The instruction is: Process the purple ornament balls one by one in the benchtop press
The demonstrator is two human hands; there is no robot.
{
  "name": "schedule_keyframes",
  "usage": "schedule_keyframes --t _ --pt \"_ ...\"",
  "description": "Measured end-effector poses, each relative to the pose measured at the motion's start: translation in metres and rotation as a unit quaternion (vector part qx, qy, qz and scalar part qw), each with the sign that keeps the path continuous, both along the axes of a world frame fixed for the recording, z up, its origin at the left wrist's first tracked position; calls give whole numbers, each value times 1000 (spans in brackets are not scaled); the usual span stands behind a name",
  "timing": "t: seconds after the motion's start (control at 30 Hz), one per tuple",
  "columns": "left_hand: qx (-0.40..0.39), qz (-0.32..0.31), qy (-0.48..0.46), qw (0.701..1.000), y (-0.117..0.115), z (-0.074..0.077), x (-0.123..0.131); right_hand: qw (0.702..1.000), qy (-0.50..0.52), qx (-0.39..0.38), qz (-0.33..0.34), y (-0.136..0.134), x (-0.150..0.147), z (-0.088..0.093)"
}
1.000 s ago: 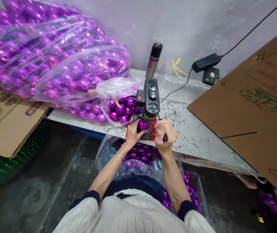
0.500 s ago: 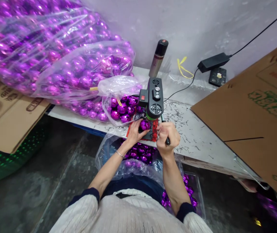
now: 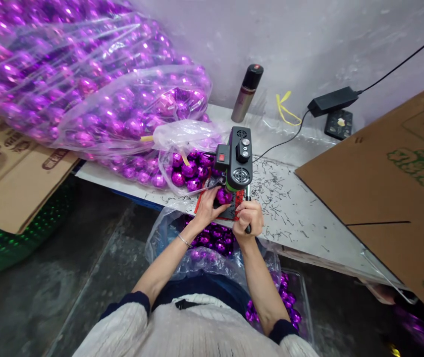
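Observation:
Under the head of a small black bench machine (image 3: 240,156) sits a shiny purple ball (image 3: 224,196). My left hand (image 3: 207,207) grips that ball from the left, thumb in front and fingers behind it. At the machine's right side, my right hand (image 3: 248,218) is wrapped round a black lever handle (image 3: 248,229). The machine stands on a red and black mat (image 3: 238,198) at the table's edge. More purple faceted balls (image 3: 189,171) spill from a clear bag just left of the machine. The ball's top is hidden beneath the machine's head.
A huge clear bag of purple balls (image 3: 96,94) fills the left. Behind the machine stand a spray can (image 3: 247,94), a yellow tie (image 3: 284,106) and a black power adapter (image 3: 334,101). Small dark bits litter the white table (image 3: 308,218). A cardboard box (image 3: 394,163) leans at right.
My right hand has moved left and slightly down with the lever handle, closer to the machine. My left hand stays at the ball. The whole view has shifted slightly.

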State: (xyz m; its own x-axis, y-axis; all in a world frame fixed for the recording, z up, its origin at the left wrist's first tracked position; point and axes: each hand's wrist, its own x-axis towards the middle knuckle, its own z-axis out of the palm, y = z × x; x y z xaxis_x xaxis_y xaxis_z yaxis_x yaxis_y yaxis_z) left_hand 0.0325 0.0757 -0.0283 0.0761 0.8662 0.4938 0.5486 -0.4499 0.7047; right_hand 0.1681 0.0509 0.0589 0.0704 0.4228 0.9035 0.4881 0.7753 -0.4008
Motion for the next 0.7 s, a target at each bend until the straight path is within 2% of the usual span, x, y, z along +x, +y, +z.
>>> schedule_keyframes --t 0.4,0.7 --pt "-4 3 15 1000 1 3 0 1000 7 -13 3 1 1 -10" --pt "-4 -12 4 1000 5 0 -2 1000 15 -8 5 3 -2 -9"
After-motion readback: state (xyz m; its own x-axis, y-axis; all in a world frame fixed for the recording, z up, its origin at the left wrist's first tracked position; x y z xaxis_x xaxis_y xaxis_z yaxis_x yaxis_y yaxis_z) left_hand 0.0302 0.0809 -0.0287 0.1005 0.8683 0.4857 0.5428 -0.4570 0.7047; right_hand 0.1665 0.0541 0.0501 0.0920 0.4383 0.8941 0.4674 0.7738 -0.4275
